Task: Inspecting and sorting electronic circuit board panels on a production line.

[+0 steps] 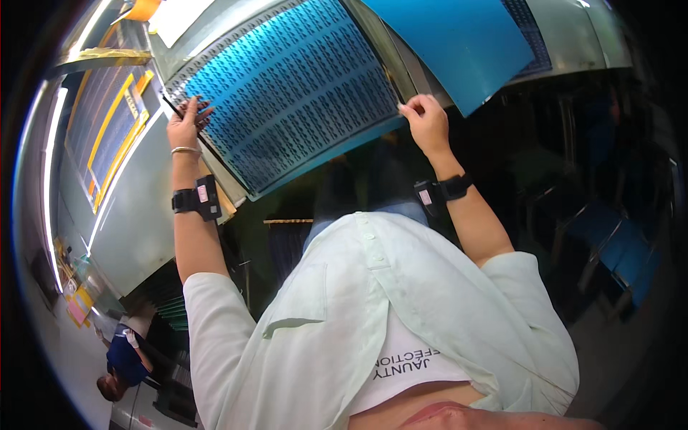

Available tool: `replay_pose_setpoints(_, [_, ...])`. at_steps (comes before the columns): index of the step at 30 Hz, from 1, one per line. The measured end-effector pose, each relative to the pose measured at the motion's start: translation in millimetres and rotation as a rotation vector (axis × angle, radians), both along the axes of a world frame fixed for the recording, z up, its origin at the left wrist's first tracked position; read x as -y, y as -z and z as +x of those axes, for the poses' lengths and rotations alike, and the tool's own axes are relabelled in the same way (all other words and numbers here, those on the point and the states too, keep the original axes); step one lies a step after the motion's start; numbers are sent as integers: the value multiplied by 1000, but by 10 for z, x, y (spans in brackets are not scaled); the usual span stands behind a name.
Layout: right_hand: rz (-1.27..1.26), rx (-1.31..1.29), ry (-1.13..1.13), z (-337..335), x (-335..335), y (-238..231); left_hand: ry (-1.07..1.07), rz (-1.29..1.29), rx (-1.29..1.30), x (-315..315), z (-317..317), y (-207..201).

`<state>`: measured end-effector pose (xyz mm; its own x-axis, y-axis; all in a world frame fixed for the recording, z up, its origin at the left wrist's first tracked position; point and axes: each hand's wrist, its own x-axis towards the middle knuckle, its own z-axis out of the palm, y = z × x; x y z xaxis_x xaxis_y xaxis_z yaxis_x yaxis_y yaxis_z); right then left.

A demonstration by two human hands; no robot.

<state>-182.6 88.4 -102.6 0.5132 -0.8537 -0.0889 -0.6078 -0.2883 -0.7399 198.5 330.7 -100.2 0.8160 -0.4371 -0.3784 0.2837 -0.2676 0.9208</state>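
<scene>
A large blue sheet (pixel 294 93) covered with rows of small dark printed marks lies in front of me, its near edge tilted across the view. At its left edge is my left hand (pixel 184 129), fingers curled round a slim dark pen-like stick (pixel 170 105) that points up and left. My right hand (pixel 430 125) is at the sheet's near right corner, with thumb and forefinger pinched together. Whether the corner itself is between those fingertips is too small to tell.
A plain blue sheet (pixel 459 43) overhangs the bench edge at the upper right. On the left stands a framed screen (pixel 115 136) with yellow tape. Another person (pixel 127 355) in dark clothing works at the lower left. Dark racks with blue panels (pixel 605 236) stand at the right.
</scene>
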Motion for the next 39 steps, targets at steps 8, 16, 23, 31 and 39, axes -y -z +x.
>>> replay_pose_setpoints(8, [32, -56, -74, -3, -79, -91, 4, 112, -134, -90, -48, 27])
replay_pose_setpoints(16, [853, 207, 126, -108, 48, 88, -90, 80, -155, -292, -159, -144])
replay_pose_setpoints(23, [1315, 366, 165, -42, -259, 131, -153, 104, 58, -988, -227, -1083])
replay_pose_setpoints(31, [1049, 367, 233, 275, -499, -87, -176, 67, 171, -1142, -475, -1784])
replay_pose_setpoints(39, [1145, 787, 336, 700, -291, -249, -177, 70, 284, -1324, -609, -2239])
